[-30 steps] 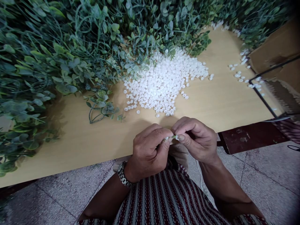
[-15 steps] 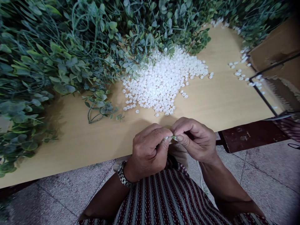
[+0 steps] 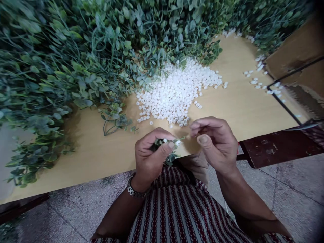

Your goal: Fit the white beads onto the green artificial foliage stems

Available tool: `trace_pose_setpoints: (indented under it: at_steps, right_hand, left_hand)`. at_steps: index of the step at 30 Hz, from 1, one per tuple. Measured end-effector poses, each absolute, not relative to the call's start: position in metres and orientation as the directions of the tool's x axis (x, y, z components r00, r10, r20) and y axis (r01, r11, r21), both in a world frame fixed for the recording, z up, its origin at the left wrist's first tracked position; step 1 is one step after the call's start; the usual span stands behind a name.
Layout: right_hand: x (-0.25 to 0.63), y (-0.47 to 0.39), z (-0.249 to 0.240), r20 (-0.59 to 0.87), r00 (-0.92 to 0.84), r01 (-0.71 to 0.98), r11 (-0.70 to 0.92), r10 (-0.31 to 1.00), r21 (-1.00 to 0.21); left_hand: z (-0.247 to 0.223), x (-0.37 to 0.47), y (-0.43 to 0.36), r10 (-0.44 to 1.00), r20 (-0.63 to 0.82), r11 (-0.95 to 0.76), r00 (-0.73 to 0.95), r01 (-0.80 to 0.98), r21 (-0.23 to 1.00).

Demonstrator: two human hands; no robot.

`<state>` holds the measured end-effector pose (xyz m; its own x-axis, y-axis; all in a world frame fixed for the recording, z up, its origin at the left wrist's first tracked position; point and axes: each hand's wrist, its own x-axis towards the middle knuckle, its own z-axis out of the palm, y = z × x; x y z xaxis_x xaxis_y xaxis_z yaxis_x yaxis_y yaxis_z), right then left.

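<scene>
My left hand (image 3: 152, 158) is closed around an artificial leaf sprig (image 3: 171, 158), thumb pressed against its stem. Small white round pieces show on the sprig near the thumb, and its thin tip points to the right. My right hand (image 3: 217, 145) is apart from the sprig, thumb and fingers spread, with nothing visible between them. Just beyond both hands lies a heap of small white round plastic pieces (image 3: 174, 94) on the table (image 3: 101, 162).
Dense artificial greenery (image 3: 101, 50) covers the far and left side of the table. A single leafy sprig (image 3: 116, 118) lies left of the heap. At right stand a black metal frame (image 3: 286, 106) and torn cardboard (image 3: 298, 50), with loose white pieces (image 3: 257, 82) beside them.
Both hands were together at a small green tip; now my right hand has let go and moved right, opening. My left hand has turned and shifted left, showing the sprig.
</scene>
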<state>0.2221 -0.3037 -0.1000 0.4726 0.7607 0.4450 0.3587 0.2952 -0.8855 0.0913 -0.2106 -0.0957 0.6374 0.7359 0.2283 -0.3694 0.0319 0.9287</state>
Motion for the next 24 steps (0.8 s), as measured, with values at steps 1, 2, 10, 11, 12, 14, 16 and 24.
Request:
trace_pose_setpoints:
  at_steps: [1, 2, 10, 11, 12, 14, 16, 24]
  right_hand:
    - [0.223, -0.304, -0.097, 0.406, 0.466, 0.356, 0.253, 0.786, -0.899]
    - [0.223, -0.305, -0.095, 0.367, 0.421, 0.354, 0.222, 0.83, -0.909]
    - [0.217, -0.306, -0.088, 0.361, 0.342, 0.314, 0.256, 0.868, -0.914]
    - [0.217, -0.306, -0.089, 0.398, 0.348, 0.37, 0.265, 0.849, -0.89]
    - [0.218, -0.306, -0.089, 0.438, 0.343, 0.433, 0.273, 0.831, -0.859]
    - [0.218, -0.307, -0.088, 0.516, 0.307, 0.549, 0.294, 0.799, -0.782]
    - [0.217, -0.307, -0.087, 0.57, 0.246, 0.625, 0.321, 0.784, -0.712]
    - [0.204, -0.307, -0.09, 0.614, 0.283, 0.684, 0.294, 0.737, -0.668]
  left_hand:
    - [-0.095, 0.091, -0.211, 0.741, 0.201, 0.1, 0.64, -0.402, 0.91]
    - [-0.094, 0.091, -0.211, 0.74, 0.189, 0.149, 0.645, -0.431, 0.89]
    - [-0.092, 0.084, -0.212, 0.673, 0.283, 0.029, 0.684, -0.406, 0.914]
    - [-0.089, 0.08, -0.21, 0.652, 0.288, -0.018, 0.701, -0.366, 0.93]
    - [-0.085, 0.077, -0.208, 0.645, 0.292, -0.076, 0.706, -0.32, 0.944]
    - [-0.074, 0.072, -0.206, 0.655, 0.347, -0.26, 0.671, -0.232, 0.937]
    - [-0.063, 0.071, -0.206, 0.609, 0.445, -0.493, 0.656, -0.126, 0.861]
    - [-0.068, 0.079, -0.215, 0.479, 0.413, -0.651, 0.774, -0.002, 0.759]
